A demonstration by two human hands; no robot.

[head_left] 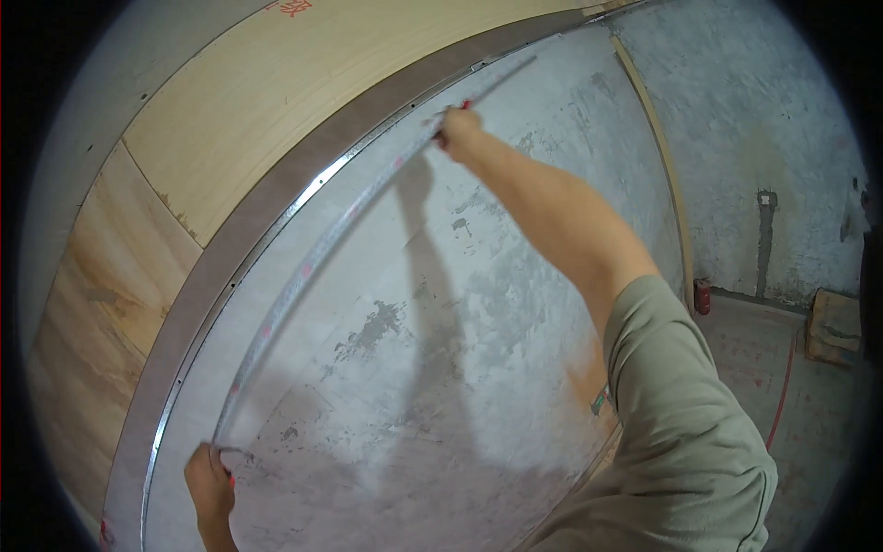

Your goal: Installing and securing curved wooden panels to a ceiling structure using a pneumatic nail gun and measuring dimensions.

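A long, thin grey metal strip (308, 267) with pinkish marks along it slants across the plastered wall, from lower left to upper right. My left hand (210, 483) is closed around its lower end; a small red piece and a thin dark curved bit show by the fingers. Higher up, my right hand (460, 132) grips the strip near its far end, with something small and red at the fingers that I cannot make out. Past that hand the strip's tip carries on a short way. Beside it, a shiny metal rail (317, 181) runs along the wall's edge.
Wood-toned panels (303, 101) and a brown band border the rail on the left. At right stand a pale wooden batten (658, 138), a red cylinder (703, 296) on the floor, and a brown box-like object (833, 327). A red line (784, 391) crosses the floor covering.
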